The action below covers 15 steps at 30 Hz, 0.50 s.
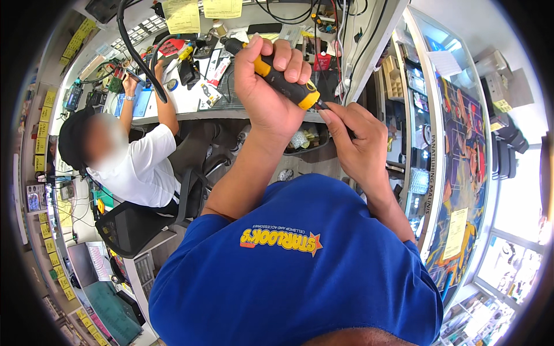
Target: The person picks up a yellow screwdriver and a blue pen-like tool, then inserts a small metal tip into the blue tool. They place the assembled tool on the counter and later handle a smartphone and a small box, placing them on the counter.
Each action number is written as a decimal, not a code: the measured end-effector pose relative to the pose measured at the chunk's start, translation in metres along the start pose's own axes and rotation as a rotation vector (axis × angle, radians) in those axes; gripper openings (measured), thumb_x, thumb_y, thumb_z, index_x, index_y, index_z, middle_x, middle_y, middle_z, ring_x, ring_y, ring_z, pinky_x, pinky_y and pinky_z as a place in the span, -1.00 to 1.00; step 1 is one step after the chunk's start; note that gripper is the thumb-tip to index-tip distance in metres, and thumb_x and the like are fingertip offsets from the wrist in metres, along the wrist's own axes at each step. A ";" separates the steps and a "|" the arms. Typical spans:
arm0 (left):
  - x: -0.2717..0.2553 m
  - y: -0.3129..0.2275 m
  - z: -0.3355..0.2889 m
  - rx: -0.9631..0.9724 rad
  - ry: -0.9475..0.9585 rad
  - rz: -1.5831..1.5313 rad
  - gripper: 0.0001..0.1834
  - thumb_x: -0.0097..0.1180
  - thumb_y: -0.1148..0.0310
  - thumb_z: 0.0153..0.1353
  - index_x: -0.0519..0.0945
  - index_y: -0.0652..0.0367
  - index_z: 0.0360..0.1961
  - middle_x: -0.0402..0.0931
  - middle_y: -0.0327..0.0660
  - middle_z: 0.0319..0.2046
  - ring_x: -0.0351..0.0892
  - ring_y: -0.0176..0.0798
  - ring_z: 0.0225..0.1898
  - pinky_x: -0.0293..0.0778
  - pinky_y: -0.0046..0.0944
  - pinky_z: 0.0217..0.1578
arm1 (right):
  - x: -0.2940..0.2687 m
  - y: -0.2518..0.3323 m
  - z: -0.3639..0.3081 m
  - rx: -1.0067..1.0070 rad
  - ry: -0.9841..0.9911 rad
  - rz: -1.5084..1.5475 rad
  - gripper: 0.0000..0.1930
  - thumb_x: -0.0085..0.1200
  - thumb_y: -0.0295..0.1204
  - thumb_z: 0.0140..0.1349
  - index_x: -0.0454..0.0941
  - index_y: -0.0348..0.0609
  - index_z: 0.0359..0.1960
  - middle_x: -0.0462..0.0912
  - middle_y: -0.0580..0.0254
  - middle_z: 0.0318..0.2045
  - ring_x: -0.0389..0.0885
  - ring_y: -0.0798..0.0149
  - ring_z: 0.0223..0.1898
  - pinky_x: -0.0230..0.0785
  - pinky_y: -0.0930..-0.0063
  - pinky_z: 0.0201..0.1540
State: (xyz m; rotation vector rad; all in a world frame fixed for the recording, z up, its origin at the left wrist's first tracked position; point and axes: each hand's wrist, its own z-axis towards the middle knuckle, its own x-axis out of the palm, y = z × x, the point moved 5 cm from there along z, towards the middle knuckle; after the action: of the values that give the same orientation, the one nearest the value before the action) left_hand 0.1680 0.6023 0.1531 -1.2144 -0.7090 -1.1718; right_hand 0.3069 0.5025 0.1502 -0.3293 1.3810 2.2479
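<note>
Gripped by curled left hand [265,102], twelve o'clock: black-yellow screwdriver [287,89], apparently for steadying; fingertip-pinched in right hand [362,137]: dark shaft [322,105].

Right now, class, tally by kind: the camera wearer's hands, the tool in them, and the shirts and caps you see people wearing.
Hands: 2 (left hand, right hand)
Tools: 1 (black-and-yellow tool)
Shirts: 2 (blue shirt, white shirt)
Caps: 1 (black cap)
Total: 6
</note>
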 end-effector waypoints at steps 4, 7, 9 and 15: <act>0.003 0.008 0.003 -0.027 0.055 -0.070 -0.73 0.06 0.18 0.48 0.49 -0.03 -0.41 0.32 -0.38 -0.55 0.30 -0.40 -0.54 0.35 -0.32 -0.46 | -0.004 0.005 0.001 -0.019 -0.029 0.006 -0.84 0.29 -0.51 0.35 0.74 -0.32 -0.11 0.51 0.12 -0.54 0.46 0.22 -0.56 0.30 0.33 -0.46; 0.007 0.005 0.006 0.007 0.101 0.002 -0.72 0.04 0.09 0.49 0.49 -0.03 -0.36 0.32 -0.36 -0.52 0.31 -0.36 -0.51 0.35 -0.28 -0.40 | -0.003 0.008 0.005 -0.029 -0.040 0.020 -0.83 0.30 -0.50 0.33 0.74 -0.33 -0.10 0.51 0.12 -0.53 0.47 0.22 -0.55 0.32 0.35 -0.45; 0.014 0.002 0.007 0.060 0.057 0.144 -0.63 0.03 -0.05 0.51 0.49 -0.02 -0.32 0.33 -0.35 -0.48 0.32 -0.34 -0.48 0.36 -0.24 -0.30 | -0.002 0.009 0.009 -0.037 -0.045 0.025 -0.81 0.33 -0.50 0.32 0.73 -0.33 -0.10 0.52 0.13 -0.52 0.48 0.25 -0.53 0.33 0.38 -0.44; -0.012 0.010 0.023 0.060 0.051 0.074 -0.24 -0.15 -0.56 0.33 0.50 0.00 -0.28 0.38 -0.37 -0.44 0.35 -0.33 -0.44 0.30 -0.21 -0.10 | 0.007 0.003 0.001 0.063 0.028 0.199 -0.83 0.35 -0.49 0.33 0.73 -0.31 -0.12 0.59 0.22 -0.46 0.51 0.42 -0.50 0.36 0.47 -0.41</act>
State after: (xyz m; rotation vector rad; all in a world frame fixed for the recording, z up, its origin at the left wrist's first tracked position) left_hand 0.1774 0.6275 0.1445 -1.1476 -0.6511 -1.1086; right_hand 0.3000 0.5047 0.1500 -0.2104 1.5557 2.3597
